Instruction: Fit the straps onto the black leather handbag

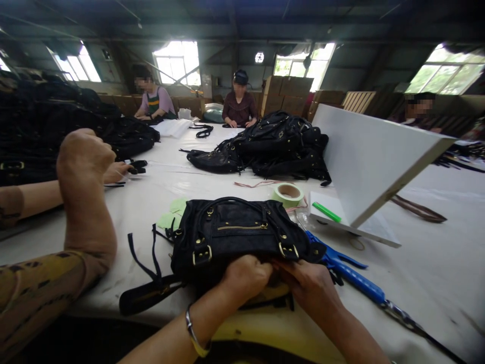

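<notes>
A black handbag (235,232) with gold buckles and a gold zipper lies on the white table (435,273) right in front of me. My left hand (246,278) grips its near bottom edge, fingers curled under the fabric. My right hand (306,283) pinches the same edge just beside it, fingertips touching the left hand. A bracelet sits on my left wrist. The bag's black strap (147,298) trails off to the left along the table edge.
A blue-handled tool (356,280) lies to the right of the bag. A green tape roll (288,193), an open white box (364,167) and a pile of black bags (273,146) sit behind. A co-worker's raised forearm (83,197) is at left; other people sit across the table.
</notes>
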`<control>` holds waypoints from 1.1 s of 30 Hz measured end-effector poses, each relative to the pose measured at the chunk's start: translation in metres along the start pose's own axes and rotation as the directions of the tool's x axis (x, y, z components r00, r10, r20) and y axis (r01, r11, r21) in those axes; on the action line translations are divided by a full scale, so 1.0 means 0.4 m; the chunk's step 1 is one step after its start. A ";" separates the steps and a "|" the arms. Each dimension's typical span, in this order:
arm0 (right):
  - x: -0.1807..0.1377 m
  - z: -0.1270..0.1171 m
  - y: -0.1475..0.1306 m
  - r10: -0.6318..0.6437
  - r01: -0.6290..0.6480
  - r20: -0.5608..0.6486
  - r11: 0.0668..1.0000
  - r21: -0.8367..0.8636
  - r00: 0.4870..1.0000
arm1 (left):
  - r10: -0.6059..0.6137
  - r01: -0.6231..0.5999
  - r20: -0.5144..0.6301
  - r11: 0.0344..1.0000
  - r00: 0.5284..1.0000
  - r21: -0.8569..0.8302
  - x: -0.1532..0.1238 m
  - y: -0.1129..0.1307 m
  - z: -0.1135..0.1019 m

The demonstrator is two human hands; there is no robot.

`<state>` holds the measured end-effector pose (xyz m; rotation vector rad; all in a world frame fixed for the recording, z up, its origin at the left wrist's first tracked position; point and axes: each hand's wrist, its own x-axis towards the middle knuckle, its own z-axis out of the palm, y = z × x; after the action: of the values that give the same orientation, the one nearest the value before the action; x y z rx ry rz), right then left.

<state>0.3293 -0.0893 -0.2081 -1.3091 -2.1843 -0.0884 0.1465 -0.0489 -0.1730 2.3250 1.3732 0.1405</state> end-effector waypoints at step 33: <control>0.028 0.014 -0.046 -0.142 0.128 -0.167 0.988 -0.091 0.976 | 0.216 -0.086 -0.621 0.969 0.753 0.233 -0.128 -0.126 0.074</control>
<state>0.3078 -0.0881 -0.2028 -1.1486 -2.1368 -0.3335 0.0886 -0.0811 -0.2140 2.6818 1.5358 0.9888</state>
